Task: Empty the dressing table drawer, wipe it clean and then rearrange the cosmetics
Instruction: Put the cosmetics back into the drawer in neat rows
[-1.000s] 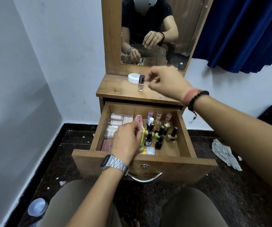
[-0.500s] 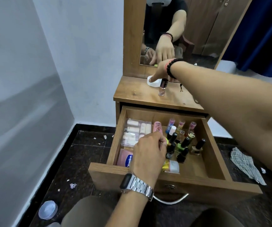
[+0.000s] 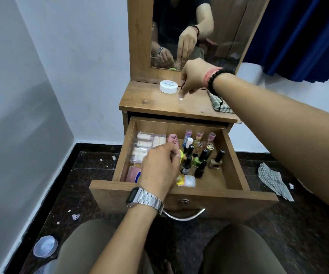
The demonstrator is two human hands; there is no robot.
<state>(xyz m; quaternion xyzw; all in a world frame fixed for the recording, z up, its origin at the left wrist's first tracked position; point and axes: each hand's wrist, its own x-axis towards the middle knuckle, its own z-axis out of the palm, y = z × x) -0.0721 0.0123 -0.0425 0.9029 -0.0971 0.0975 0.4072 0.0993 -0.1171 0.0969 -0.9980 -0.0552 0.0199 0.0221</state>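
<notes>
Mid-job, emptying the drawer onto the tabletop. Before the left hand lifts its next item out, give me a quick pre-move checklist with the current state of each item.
1. Drawer open far enough to reach in: ok.
2. Left hand on an item: cannot tell; the fingers curl over something yellow-green, the grip itself is hidden.
3. Upright nail polish bottles clear of the left hand: not ok; they stand right beside its knuckles and could tip.
4. Right hand free: not ok; it holds a small clear bottle at the tabletop.
5. Bare space on the tabletop: ok, left of the white jar.
6. Wiping cloth at hand: ok, lying on the tabletop's right side.
</notes>
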